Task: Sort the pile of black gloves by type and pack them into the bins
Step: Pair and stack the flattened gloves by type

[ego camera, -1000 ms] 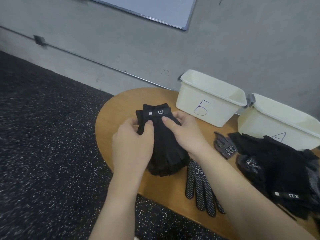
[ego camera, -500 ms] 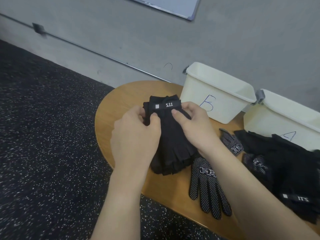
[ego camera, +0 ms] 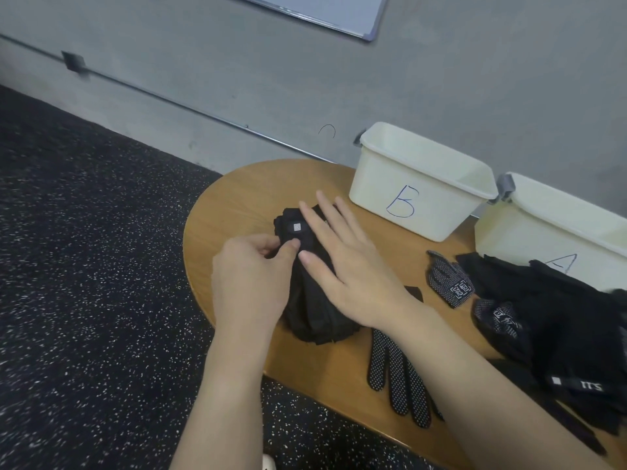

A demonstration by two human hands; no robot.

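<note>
A stack of plain black gloves [ego camera: 317,313] lies on the round wooden table [ego camera: 237,198]. My left hand [ego camera: 252,283] pinches the stack's left edge near the cuff with thumb and fingers. My right hand [ego camera: 346,262] lies flat on top of the stack, fingers straight, pressing it down. A dotted glove [ego camera: 397,378] lies by the table's near edge. The unsorted pile of black gloves [ego camera: 549,320] sits at the right. Bin B [ego camera: 417,188] and bin A [ego camera: 556,239], both white, stand at the back.
A loose dotted glove piece [ego camera: 449,283] lies between the stack and the pile. A grey wall with a conduit runs behind the bins. Speckled dark floor [ego camera: 84,266] lies left of and below the table edge.
The stack was held up off the table by both hands; it now lies on the table. My right hand has let go and flattened on top of it.
</note>
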